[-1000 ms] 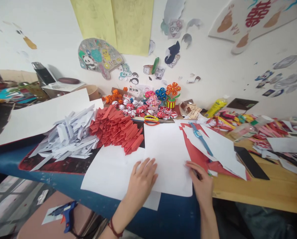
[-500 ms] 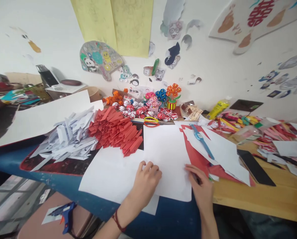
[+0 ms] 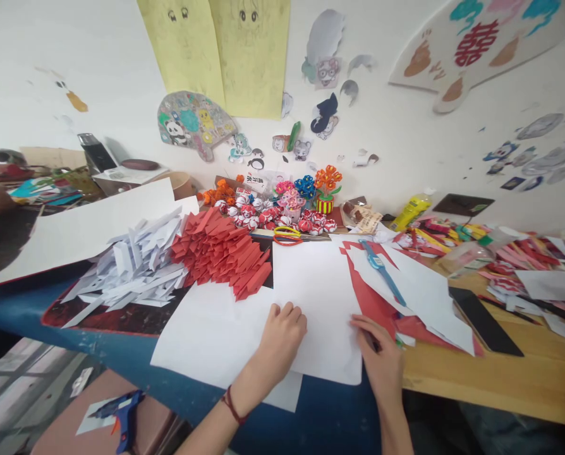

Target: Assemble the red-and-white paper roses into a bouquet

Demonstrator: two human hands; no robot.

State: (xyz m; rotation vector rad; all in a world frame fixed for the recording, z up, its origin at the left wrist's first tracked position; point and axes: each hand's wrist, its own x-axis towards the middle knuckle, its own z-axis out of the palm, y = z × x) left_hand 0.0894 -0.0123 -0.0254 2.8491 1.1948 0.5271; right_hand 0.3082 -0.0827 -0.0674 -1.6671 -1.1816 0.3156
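Note:
A white sheet of paper point(image 3: 315, 278) lies before me, overlapping another white sheet point(image 3: 206, 328) to its left. My left hand point(image 3: 282, 338) rests on the paper with its fingers curled in; what they hold, if anything, is hidden. At the right edge of the top sheet, my right hand point(image 3: 381, 354) has its fingertips closed on the paper's margin. A dark spot shows between its thumb and fingers, too unclear to name. Beyond the left hand lies a heap of folded red paper pieces point(image 3: 223, 253), beside a pile of white paper strips point(image 3: 140, 265).
Right of the sheets lie red and white paper scraps with a blue strap-like item point(image 3: 382, 268), and a black phone-like slab point(image 3: 486, 321). Scissors point(image 3: 287, 236) lie behind, near paper flowers point(image 3: 327, 189). A blue glue gun point(image 3: 126, 417) is on a stool at lower left.
The view has tilted up slightly, so things on the wall sit lower. My left hand's fingers look a little more curled; both hands stay about where they were on the paper.

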